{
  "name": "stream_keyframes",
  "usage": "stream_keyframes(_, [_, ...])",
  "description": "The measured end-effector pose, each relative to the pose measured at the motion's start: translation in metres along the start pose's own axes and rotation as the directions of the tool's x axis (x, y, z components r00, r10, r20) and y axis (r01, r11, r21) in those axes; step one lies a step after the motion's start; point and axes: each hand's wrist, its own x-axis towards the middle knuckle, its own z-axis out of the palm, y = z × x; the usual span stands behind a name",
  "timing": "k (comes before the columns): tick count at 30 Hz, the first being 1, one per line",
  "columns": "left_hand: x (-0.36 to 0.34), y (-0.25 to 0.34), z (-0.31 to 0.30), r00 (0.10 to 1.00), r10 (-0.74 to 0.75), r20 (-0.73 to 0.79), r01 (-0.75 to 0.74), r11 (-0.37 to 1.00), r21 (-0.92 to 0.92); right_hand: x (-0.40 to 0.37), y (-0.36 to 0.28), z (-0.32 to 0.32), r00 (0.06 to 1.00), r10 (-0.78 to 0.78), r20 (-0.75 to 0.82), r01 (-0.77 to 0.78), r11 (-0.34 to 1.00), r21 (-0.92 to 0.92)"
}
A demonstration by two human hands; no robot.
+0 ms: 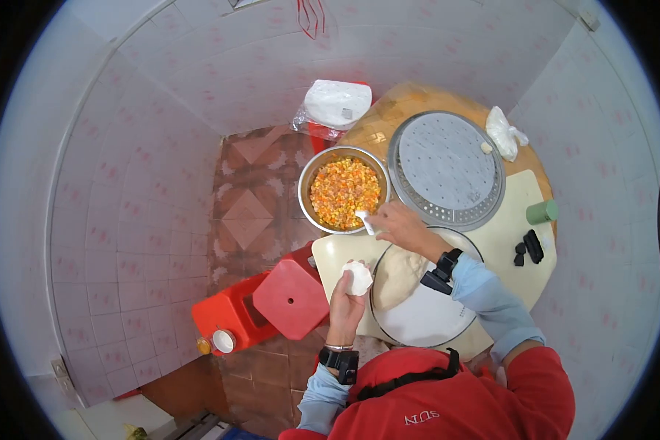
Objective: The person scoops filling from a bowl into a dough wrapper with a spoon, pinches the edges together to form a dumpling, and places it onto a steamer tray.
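Utensil, white and small (366,222), and here it is in the head view, pinched in the right hand (399,224) right of centre in the frame! Thumb and fingers are closed on it, no wide gap showing, and it slants from upper left to lower right, its upper end at the lower right rim of the steel bowl (301,192). That bowl sits up and to the left of the right hand, clearly the nearer of the two; the left hand (344,314) is lower, beneath the bowl, just below the middle of the frame. And look at what the left hand has: a pale dough round (358,279), held up in half-curled fingers, down and slightly left of the right hand, a plain gap between them. The round is thin-looking, off-white, uneven at the edge, its broad face turned up to the camera; it reads as soft. In the bowl, the diced mix (345,192) is bright orange and yellow, finely cut, spread broadly across it. Over to the right, a big pale dough mass (399,277) lies on the left part of a white round board (433,320), partly under the right forearm. Upper right, beside the bowl, a grey perforated tray (447,161) rests on the worktop (517,198), small holes dotted all over it.
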Motion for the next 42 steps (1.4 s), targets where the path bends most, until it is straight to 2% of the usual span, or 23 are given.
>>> stream_keyframes(4, [0.0,0.017,-0.016,0.998,0.034,-0.058,-0.036,0.999,-0.03,0.013,0.017,0.032,0.996,-0.081,0.033,0.082,0.996,-0.017])
stream_keyframes(6, [0.001,0.021,-0.02,0.997,0.042,-0.072,-0.044,0.998,-0.039,0.019,0.027,0.034,0.988,-0.094,-0.125,0.097,0.995,0.019])
stream_keyframes(7, [0.003,0.023,-0.024,0.996,0.049,-0.068,-0.052,0.998,-0.042,0.021,0.031,0.032,0.989,-0.093,-0.119,0.096,0.995,0.021])
stream_keyframes(9, [0.006,0.025,-0.026,0.996,0.058,-0.067,-0.061,0.997,-0.049,0.027,0.038,0.023,0.969,-0.058,-0.24,0.064,0.998,0.017])
stream_keyframes(12, [0.012,0.03,-0.027,0.994,0.053,-0.1,-0.059,0.996,-0.065,0.033,0.042,0.009,0.963,-0.032,-0.269,0.018,0.998,-0.055])
stream_keyframes(18, [0.02,0.033,-0.022,0.995,0.046,-0.092,-0.048,0.999,-0.022,0.044,0.04,0.0,0.979,-0.057,-0.197,0.033,0.992,-0.125])
stream_keyframes(22, [0.022,0.032,-0.023,0.996,0.046,-0.081,-0.048,0.998,-0.027,0.046,0.033,0.017,0.984,-0.044,-0.175,0.019,0.99,-0.139])
stream_keyframes(24, [0.023,0.032,-0.024,0.996,0.047,-0.079,-0.049,0.999,-0.021,0.047,0.033,0.027,0.986,0.045,-0.161,-0.039,0.998,0.044])
stream_keyframes(31, [0.025,0.033,-0.026,0.996,0.038,-0.086,-0.041,0.999,-0.032,0.041,0.055,0.035,0.968,0.136,-0.21,-0.09,0.973,0.214])
stream_keyframes(33, [0.025,0.033,-0.026,0.996,0.039,-0.083,-0.042,0.999,-0.035,0.039,0.063,0.039,0.902,0.393,-0.176,-0.301,0.868,0.396])
stream_keyframes(34, [0.025,0.033,-0.025,0.996,0.039,-0.083,-0.042,0.999,-0.033,0.038,0.067,0.04,0.903,0.393,-0.176,-0.301,0.868,0.396])
stream_keyframes(36, [0.026,0.033,-0.025,0.996,0.041,-0.083,-0.043,0.999,-0.031,0.037,0.072,0.04,0.853,0.52,-0.037,-0.455,0.777,0.435])
stream_keyframes(40, [0.028,0.034,-0.021,0.996,0.037,-0.082,-0.04,0.998,-0.042,0.04,0.069,0.035,0.827,0.561,0.034,-0.514,0.731,0.449])
stream_keyframes(42, [0.029,0.034,-0.017,0.996,0.038,-0.081,-0.042,0.998,-0.049,0.042,0.064,0.028,0.923,0.379,-0.068,-0.309,0.834,0.457])
